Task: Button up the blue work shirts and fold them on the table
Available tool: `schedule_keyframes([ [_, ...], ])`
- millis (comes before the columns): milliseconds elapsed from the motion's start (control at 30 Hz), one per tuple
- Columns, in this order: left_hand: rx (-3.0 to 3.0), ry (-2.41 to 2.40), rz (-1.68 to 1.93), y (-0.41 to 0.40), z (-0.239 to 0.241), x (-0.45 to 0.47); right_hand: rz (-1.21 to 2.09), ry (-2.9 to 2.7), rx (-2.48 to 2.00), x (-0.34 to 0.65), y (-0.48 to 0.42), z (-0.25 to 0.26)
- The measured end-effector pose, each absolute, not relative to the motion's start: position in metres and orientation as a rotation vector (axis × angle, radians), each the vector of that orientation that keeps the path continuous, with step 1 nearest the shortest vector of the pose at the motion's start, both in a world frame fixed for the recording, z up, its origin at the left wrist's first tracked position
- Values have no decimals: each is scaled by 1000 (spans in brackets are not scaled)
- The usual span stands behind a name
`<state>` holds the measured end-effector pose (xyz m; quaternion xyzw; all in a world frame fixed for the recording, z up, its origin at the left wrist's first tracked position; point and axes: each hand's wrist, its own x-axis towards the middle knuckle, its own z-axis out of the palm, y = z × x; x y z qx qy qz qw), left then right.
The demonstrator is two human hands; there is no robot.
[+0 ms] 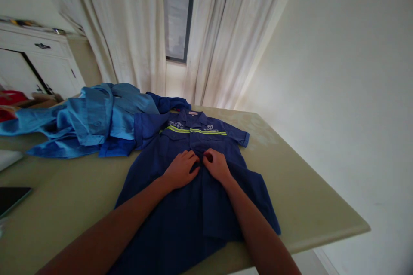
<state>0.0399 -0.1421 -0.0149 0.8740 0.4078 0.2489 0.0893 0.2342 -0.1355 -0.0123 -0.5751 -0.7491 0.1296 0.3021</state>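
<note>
A dark blue short-sleeved work shirt point(180, 215) lies front up on the table, its collar toward the window. A yellow-green reflective stripe crosses its chest above two pockets, with pale printing over it. On the shirt's middle front, my left hand point(183, 168) curls its fingers at the left side of the button placket. My right hand point(217, 164) faces it from the other side, thumb and fingers pinched on the placket's cloth. The two hands are a small gap apart. Any button between the fingertips is too small to make out.
Light blue garments point(97, 111) lie heaped on the table point(309, 197) at the left, touching the shirt's sleeve. A dark flat device point(13, 197) rests at the left edge. Behind stand curtains point(129, 21) and a white cabinet point(35, 56); a wall borders the right.
</note>
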Motion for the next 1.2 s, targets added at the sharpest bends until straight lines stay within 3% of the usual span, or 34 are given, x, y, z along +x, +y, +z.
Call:
schedule_keyframes([
  [233,2357,1100,696,-130,-19,35,780,-1802,-1499,237,-144,-8],
  [500,2360,963,881,-131,-22,31,1124,-1535,-1373,245,-134,-16],
  [733,2578,924,938,-141,-16,36,907,-1762,-1244,240,-150,3],
  [1000,2223,1335,833,-151,-18,50,620,-1971,-1376,231,-161,12],
  [1200,2489,1290,809,-153,-19,52,527,-2050,-1395,230,-163,15],
])
